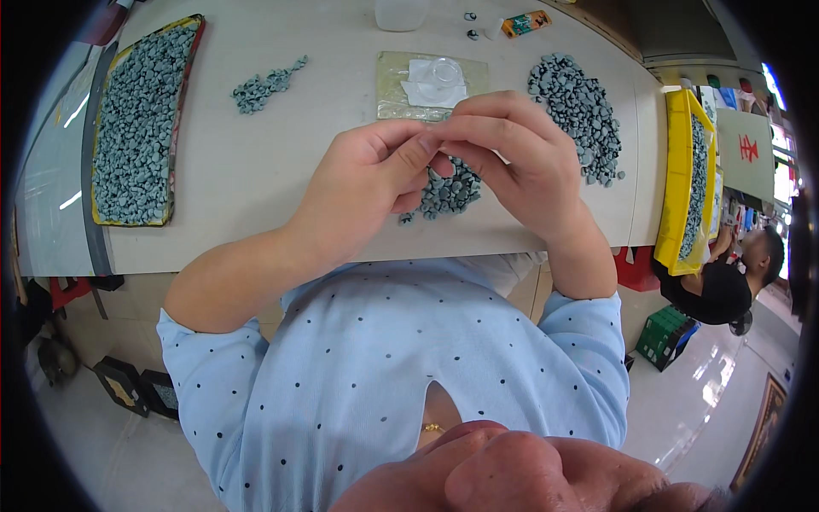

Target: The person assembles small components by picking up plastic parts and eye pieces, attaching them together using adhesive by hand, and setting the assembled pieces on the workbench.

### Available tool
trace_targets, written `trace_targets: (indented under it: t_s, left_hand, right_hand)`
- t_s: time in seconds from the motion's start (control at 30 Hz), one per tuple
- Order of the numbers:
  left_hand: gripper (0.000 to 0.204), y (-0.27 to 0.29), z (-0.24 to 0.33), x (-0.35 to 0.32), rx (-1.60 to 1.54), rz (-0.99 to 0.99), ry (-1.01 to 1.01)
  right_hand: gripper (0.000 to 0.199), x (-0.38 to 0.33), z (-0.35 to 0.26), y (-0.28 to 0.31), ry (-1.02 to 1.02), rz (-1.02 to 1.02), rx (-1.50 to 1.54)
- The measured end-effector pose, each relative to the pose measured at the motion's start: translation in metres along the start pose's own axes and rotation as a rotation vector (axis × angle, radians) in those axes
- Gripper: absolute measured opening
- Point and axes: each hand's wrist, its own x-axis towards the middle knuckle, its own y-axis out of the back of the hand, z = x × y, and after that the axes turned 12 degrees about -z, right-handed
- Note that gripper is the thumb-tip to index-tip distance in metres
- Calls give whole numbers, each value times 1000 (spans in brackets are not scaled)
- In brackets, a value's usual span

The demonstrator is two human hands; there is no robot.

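Grey-green small pieces [448,192] heaped at frame centre, just beneath both hands. Left hand [363,183] and right hand [520,158] fingertips pressed together, apparently pinching something too small to see. Risk: piece slipping from pinch, lost in heap below.

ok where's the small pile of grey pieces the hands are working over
In the head view, the small pile of grey pieces lies near the table's front edge, centre, just under the left hand and right hand.

Small orange-and-green packet [525,23] at desk [256,171] far edge; pale sign [749,152] with red mark beyond right edge.
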Motion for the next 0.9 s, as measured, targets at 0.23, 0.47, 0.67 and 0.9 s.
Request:
trace_targets:
  t_s: [0.23,0.47,0.67,0.9]
  left_hand:
    - [24,2,0,0,-44,-16,-43]
    - [25,2,-2,0,61,2,-72]
    - [26,3,-2,0,0,-2,-80]
    - [24,4,0,0,-86,4,-48]
  right_hand:
    - [24,4,9,-1,148,56,-90]
    - [26,3,3,-1,9,93,-101]
    - [24,5,6,-2,109,93,-89]
    - [20,5,5,-1,99,54,19]
